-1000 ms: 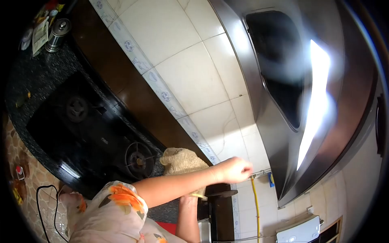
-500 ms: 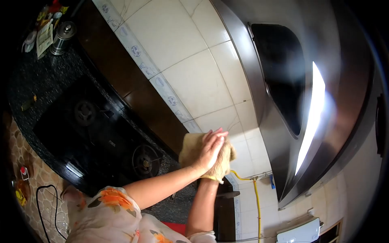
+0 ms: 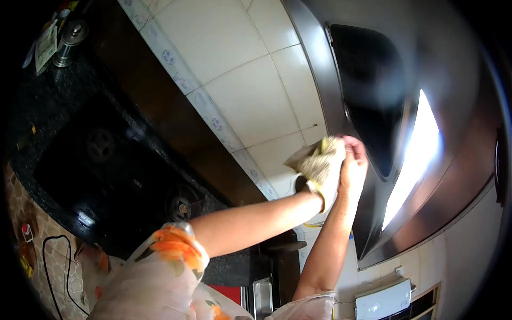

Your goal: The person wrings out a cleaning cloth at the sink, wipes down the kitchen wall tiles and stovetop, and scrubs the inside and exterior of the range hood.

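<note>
A shaggy tan cloth mitt [image 3: 320, 164] hangs in front of the cream tiled wall [image 3: 250, 101], covering the left hand [image 3: 326, 177], whose finger spread I cannot tell, while the bare right hand [image 3: 354, 159] curls against its edge, near the grey metal range hood [image 3: 368, 213] above the black glass gas stove [image 3: 122, 181]

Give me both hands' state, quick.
Left hand: hidden by the cloth mitt; open or closed cannot be told.
Right hand: fingers curled at the mitt's edge; grip cannot be told.
</note>
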A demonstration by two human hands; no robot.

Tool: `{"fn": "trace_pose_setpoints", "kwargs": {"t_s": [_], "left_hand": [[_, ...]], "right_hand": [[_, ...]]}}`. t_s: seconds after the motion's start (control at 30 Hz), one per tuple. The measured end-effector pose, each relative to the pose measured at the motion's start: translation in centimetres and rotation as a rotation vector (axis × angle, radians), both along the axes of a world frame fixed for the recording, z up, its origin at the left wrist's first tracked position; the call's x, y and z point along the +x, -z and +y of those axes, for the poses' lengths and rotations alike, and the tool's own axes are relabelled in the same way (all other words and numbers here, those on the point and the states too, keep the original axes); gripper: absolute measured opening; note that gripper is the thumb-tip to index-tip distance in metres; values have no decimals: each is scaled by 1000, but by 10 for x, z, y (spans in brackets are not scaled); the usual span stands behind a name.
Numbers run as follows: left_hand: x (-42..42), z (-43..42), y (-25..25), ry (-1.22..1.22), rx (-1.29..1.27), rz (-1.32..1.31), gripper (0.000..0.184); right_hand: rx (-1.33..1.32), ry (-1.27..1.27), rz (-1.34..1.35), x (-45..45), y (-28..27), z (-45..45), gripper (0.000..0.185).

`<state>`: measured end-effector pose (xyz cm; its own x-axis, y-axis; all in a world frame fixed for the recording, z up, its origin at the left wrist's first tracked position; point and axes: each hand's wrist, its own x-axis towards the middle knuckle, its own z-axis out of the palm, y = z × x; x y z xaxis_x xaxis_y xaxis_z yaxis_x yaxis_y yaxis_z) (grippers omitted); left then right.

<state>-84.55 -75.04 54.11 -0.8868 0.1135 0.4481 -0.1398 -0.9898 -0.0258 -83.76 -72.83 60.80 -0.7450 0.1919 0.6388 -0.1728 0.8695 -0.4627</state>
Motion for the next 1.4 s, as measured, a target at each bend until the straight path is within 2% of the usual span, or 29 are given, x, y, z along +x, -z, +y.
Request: {"fn": "trace_pose_setpoints", "kwargs": {"t_s": [0.03,0.1,0.13,0.17,0.2,0.23,0.27,0.43,0.5,0.7,0.77,0.83,0.9,0.93,1.07,1.13,1.17,1.33,1.37,1.4], "left_hand": [[-8,-10,-8,-198,-278,104,22],[-26,-52,-23,-679,-847,254,21],[-35,-46,-36,-562,-699,227,25],[-35,-55,-45,-391,-577,203,24],[-35,-64,-54,-224,-453,163,25],[-35,-72,-60,-193,-359,141,25],[-36,-76,-64,-221,-295,129,25],[-37,-96,-76,-334,-180,119,24],[-40,-101,-79,-365,-167,117,24],[-48,-117,-79,-475,-151,110,23],[-45,-120,-76,-434,-243,136,24],[-48,-114,-75,-538,-351,248,26],[-46,-95,-86,-382,-261,222,27],[-48,-86,-90,-420,-205,125,27],[-34,-89,-81,-318,-6,108,20],[-26,-80,-82,-582,-310,-79,19],[-22,-76,-76,-248,-61,114,24],[2,-13,-82,-110,16,220,25],[8,0,-82,-79,40,218,25],[15,11,-82,-46,59,218,25]], "right_hand": [[226,85,75,7,-6,1,21],[118,80,317,19,-12,-7,29],[69,111,323,26,-11,-15,35],[-31,34,285,30,-6,-19,42],[-217,-160,243,35,-5,-20,42],[-403,-357,199,38,-5,-20,42],[-492,-441,178,39,-3,-29,45],[-507,-578,215,31,-10,-53,45],[-484,-499,188,26,-11,-50,39],[-620,-584,97,19,-1,-35,32],[-641,-585,94,16,1,-30,31],[-676,-594,95,16,4,-23,29],[-712,-597,81,19,5,-26,29],[-677,-591,88,21,6,-28,29],[-639,-582,113,29,5,-20,30],[-670,-582,140,33,4,-12,30],[-713,-591,137,35,3,-3,29],[-758,-554,211,49,1,47,28],[-641,-541,235,57,4,59,30],[-656,-515,246,64,6,73,31]]}}
